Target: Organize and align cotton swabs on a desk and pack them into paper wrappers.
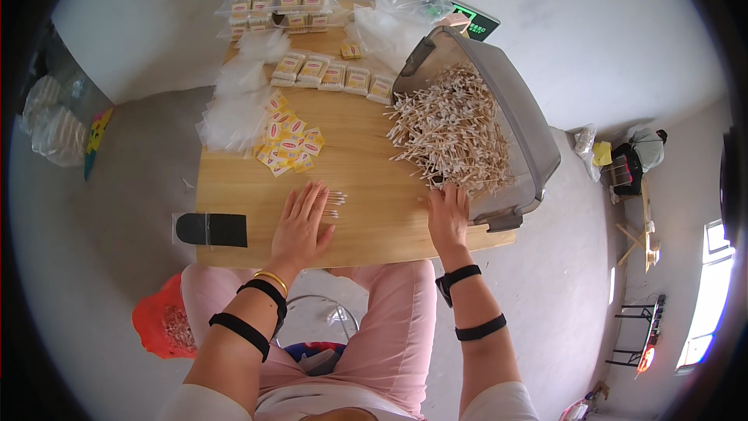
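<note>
Resting flat and open on the table point(366, 179): left hand point(300, 226) over cotton swabs point(335, 201), right hand point(448, 218) beside the swab pile point(452, 132)

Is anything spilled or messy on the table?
Yes. The grey bin lies tipped on its side at the table's right edge, and cotton swabs pour out of it in a heap onto the table. The right hand rests by the heap; the left hand lies flat beside a few swabs.

Wooden table point(366, 164) with swabs point(452, 132), yellow sachets point(288, 140), clear bags point(234, 109).
</note>
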Tool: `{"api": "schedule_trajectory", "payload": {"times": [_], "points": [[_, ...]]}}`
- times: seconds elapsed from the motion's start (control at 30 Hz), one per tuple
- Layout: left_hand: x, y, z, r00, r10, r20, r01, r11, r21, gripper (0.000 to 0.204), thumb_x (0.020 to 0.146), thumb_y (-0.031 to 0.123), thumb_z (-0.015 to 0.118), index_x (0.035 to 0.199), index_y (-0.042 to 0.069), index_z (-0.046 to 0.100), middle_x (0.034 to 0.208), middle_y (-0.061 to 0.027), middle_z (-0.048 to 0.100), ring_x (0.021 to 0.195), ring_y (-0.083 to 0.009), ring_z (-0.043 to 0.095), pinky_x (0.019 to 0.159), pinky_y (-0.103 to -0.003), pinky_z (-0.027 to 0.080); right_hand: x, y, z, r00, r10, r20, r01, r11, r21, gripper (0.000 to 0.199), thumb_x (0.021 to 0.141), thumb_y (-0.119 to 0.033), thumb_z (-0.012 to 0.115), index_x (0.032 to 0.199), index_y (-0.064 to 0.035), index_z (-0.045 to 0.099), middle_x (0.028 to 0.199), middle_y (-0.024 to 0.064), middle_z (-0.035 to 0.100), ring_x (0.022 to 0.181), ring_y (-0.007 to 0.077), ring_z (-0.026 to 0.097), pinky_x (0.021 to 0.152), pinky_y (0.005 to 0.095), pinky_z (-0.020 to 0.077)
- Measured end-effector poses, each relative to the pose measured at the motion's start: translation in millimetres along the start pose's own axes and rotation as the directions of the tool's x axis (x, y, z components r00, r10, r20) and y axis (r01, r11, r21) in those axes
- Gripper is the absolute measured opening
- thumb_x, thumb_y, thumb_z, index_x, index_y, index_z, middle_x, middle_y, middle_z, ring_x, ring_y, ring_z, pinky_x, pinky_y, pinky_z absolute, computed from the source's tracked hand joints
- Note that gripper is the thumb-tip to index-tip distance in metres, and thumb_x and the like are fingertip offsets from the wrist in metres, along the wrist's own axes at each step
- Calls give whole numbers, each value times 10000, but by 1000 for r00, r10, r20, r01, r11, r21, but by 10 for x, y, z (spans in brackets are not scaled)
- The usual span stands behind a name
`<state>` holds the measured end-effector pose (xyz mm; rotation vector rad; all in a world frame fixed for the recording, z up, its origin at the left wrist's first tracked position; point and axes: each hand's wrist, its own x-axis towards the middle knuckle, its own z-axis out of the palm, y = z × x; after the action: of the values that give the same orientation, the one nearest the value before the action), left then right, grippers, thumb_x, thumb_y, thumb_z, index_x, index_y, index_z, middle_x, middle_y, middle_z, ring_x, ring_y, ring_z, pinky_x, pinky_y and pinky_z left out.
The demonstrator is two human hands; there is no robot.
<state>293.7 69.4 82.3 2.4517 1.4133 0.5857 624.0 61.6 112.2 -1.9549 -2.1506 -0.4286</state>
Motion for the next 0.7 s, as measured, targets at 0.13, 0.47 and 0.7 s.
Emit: {"api": "schedule_trajectory", "payload": {"times": [0.13, 0.47, 0.7], "points": [[-1, -7, -25, 1000, -7, -16, 7, 1000, 8, 743, 937, 316, 627, 1568, 34, 357, 1622, -151, 357, 1520, -312, 317, 1270, -501, 233, 182, -29, 84, 998, 45, -44, -49, 995, -91, 158, 862, -91, 645, 1019, -108, 630, 1062, 96, 547, 1048, 305, 531, 904, 432, 451], [-21, -13, -36, 999, -19, 32, 18, 999, 44, 732, 937, 347, 633, 1551, 38, 381, 1605, -147, 386, 1522, -290, 321, 1267, -511, 229, 331, -279, 137, 997, 55, -49, -54, 998, 23, 139, 845, -137, 729, 956, -117, 648, 1043, 83, 570, 1062, 315, 540, 920, 456, 445], [0, -1, 14, 1000, 6, 16, -6, 1000, 8, 737, 929, 344, 649, 1544, 37, 383, 1588, -146, 405, 1513, -294, 333, 1264, -519, 236, 548, -1126, 293, 999, 12, 35, -26, 899, 437, 133, 849, -157, 735, 966, -120, 685, 1025, 94, 628, 1096, 344, 543, 925, 478, 442]]}}
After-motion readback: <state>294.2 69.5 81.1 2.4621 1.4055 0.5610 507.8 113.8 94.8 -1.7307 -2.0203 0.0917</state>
